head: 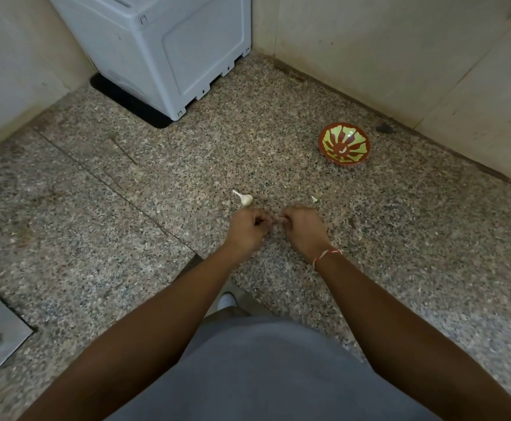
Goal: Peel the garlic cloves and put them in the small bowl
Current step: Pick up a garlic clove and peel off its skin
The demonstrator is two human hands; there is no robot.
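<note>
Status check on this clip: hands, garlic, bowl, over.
Left hand and right hand curled together, working something small between fingertips. Garlic bulb on counter just beyond. Small bowl far right, one pale piece inside. Nothing blocking.

On the tabletop, a garlic bulb lies just behind the left hand. The bowl stands toward the back right edge, the appliance in the back left corner.

Speckled polished granite counter, glossy glazed small bowl, matt plastic appliance.
</note>
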